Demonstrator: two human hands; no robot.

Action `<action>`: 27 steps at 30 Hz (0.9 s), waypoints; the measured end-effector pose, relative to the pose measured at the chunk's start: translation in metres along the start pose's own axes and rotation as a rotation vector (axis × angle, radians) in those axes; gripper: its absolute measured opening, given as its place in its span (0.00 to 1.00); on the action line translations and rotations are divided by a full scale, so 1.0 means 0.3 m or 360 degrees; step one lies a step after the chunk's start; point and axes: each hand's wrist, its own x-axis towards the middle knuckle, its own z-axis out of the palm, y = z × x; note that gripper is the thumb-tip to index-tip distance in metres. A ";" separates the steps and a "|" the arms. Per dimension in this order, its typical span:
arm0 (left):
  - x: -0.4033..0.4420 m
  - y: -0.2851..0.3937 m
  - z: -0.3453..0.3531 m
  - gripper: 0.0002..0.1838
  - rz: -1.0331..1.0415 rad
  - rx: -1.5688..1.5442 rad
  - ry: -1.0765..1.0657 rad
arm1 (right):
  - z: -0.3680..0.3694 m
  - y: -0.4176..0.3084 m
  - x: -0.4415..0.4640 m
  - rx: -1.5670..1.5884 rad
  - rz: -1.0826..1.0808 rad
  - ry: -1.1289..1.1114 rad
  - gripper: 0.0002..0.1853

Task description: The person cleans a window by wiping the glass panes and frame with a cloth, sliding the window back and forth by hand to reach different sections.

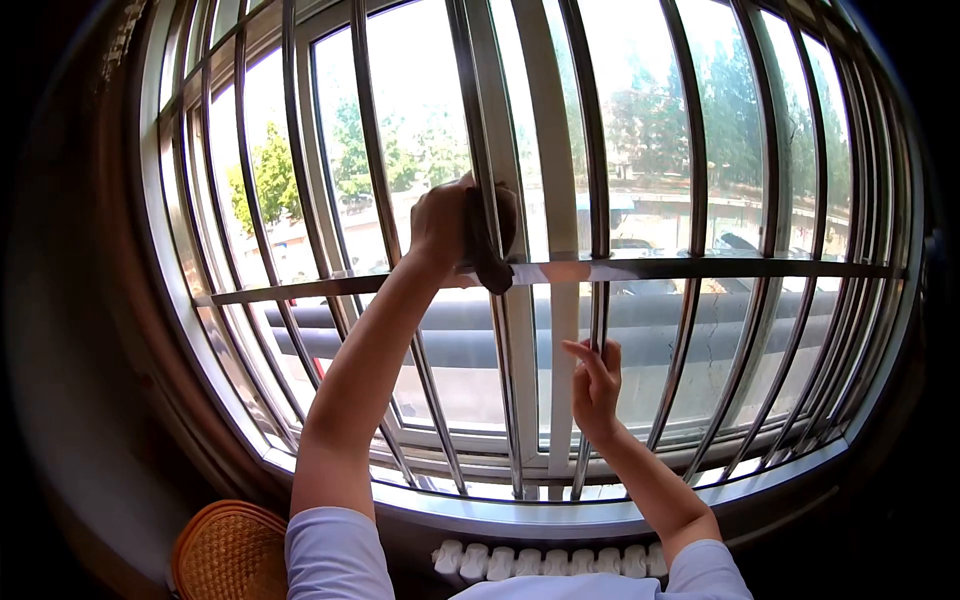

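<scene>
My left hand [440,220] is raised and closed on a dark cloth [487,240], which is wrapped about an upright metal bar of the window grille. One end of the cloth hangs just over the horizontal crossbar [660,268]. Lower down and to the right, my right hand [597,392] has its fingers curled round another upright bar [599,310], with one finger sticking out to the left. Part of the cloth is hidden behind my left hand and the bar.
Behind the grille is a window with a pale frame [555,180]; trees and parked cars show through the glass. Below the sill [560,512] runs a white radiator [530,562]. A round woven object with an orange rim [230,550] stands at the lower left.
</scene>
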 end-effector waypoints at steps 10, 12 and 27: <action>0.434 -0.070 -0.003 0.15 -0.0396 -0.1798 0.0349 | -0.001 -0.028 -0.001 0.0050 0.0092 0.0037 0.16; 0.571 -0.118 0.013 0.13 -0.0158 -0.2063 0.0421 | 0.000 -0.028 -0.006 0.0015 0.0168 0.0004 0.16; 1.064 -0.084 -0.149 0.20 0.1576 -0.2353 -0.0344 | -0.011 -0.024 -0.012 -0.0085 0.0128 -0.0024 0.16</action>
